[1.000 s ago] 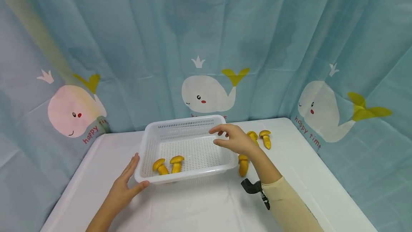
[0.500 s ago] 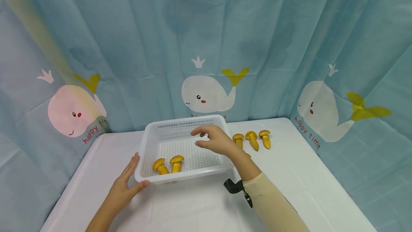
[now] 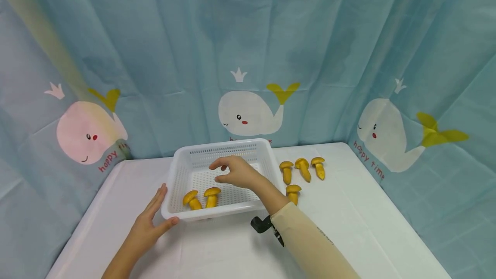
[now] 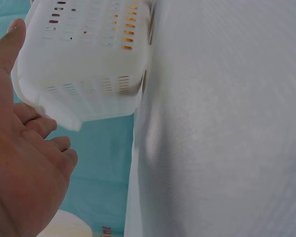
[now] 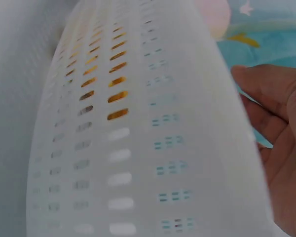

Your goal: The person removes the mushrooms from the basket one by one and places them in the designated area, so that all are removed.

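Note:
A white perforated plastic basket [image 3: 267, 158] stands on the table, with two yellow mushrooms [image 3: 212, 197] lying near its front left. Along its left front corner rests my left hand [image 3: 149, 223], thumb at the front rim and extended fingers by the left side. The left wrist view shows that hand [image 4: 29, 153] close against the basket's rim [image 4: 64, 116]. Over the basket hovers my right hand [image 3: 238, 172], its fingers loosely curved with a gap to the thumb and nothing between them. In the right wrist view, the basket wall [image 5: 207, 148] partly hides the right hand [image 5: 281, 128].
Several more yellow mushrooms [image 3: 302, 169] lie on the white tabletop [image 3: 348, 210] right of the basket, one of them [image 3: 293, 193] nearer the front. A black wrist device [image 3: 263, 225] sits at the right sleeve. A blue whale-print curtain [image 3: 310, 46] hangs behind and at both sides.
My right hand has moved left across the basket, from its right rim to above its middle, uncovering the mushrooms on the right. The left hand and the basket stay put.

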`<state>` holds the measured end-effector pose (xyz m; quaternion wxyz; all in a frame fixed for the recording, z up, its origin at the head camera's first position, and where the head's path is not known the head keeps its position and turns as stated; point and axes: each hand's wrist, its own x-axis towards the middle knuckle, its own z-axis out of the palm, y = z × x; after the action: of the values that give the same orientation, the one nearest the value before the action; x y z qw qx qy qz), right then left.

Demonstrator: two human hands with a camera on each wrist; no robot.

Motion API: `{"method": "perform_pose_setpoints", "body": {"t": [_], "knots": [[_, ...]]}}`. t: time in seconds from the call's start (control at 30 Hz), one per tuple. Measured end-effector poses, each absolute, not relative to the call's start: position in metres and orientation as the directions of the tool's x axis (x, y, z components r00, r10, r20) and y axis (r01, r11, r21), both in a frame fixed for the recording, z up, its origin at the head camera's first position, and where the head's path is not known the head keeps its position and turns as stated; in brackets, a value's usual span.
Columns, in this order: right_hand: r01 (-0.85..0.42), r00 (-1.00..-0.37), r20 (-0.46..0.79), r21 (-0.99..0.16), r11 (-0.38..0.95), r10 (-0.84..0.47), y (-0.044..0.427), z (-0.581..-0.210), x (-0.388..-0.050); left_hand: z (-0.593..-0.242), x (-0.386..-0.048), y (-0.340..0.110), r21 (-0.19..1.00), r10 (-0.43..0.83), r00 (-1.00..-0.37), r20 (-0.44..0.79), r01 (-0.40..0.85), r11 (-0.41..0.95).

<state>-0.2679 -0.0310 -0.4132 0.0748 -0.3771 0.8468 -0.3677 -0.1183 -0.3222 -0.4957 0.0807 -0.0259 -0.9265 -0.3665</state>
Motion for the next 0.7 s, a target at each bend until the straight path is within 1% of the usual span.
{"method": "perform_pose_setpoints", "body": {"t": [0.2,0.7], "knots": [[-0.528,-0.739,0.114,-0.710,0.466,-0.664,-0.048,-0.429,-0.276,-0.497,-0.118,-0.322,0.681,-0.006,-0.985,0.171,0.114,0.723],[-0.438,-0.760,-0.032,-0.714,0.547,-0.649,-0.062,-0.451,-0.283,-0.496,-0.118,-0.323,0.686,0.000,-0.983,0.181,0.126,0.717]]}}
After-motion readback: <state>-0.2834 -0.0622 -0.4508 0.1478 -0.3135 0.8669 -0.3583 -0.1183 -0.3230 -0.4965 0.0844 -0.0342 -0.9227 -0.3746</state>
